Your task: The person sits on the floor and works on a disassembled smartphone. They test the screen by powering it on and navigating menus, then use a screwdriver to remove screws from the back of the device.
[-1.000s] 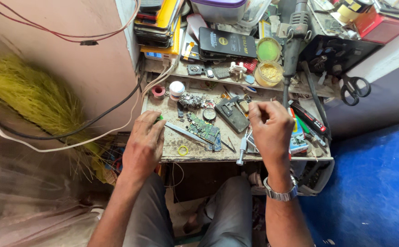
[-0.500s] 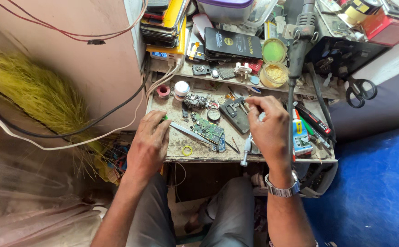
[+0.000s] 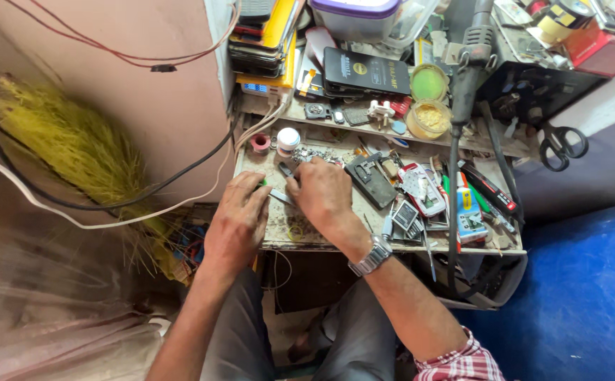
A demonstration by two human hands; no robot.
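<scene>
Both hands meet at the near left part of the small cluttered workbench (image 3: 279, 236). The left hand (image 3: 240, 219) lies knuckles up with fingers curled, and a speck of green shows at its fingertips; whether it pinches anything I cannot tell. The right hand (image 3: 321, 194) is closed over the work, its fingers bent down, and most of what it presses is hidden. Between them a thin grey metal tool (image 3: 279, 197), probably tweezers, pokes out, touching both hands.

Judged by its look, that tool is light, stiff and slippery, best gripped at mid-length. Whatever small part lies under the fingers is likely fragile and easily flicked away.

At 12 o'clock from the hands sit a white-capped small jar (image 3: 288, 138) and a pink tape roll (image 3: 260, 143). At 3 o'clock lie a dark phone frame (image 3: 369, 180) and loose phone parts (image 3: 420, 190). The bench's near edge runs just at 6 o'clock, under the wrists, so a dropped piece could roll off to the lap. A wall (image 3: 145, 92) and cables (image 3: 131, 201) close off 9 o'clock. Free room is scant; only a bare patch by the near edge.
</scene>
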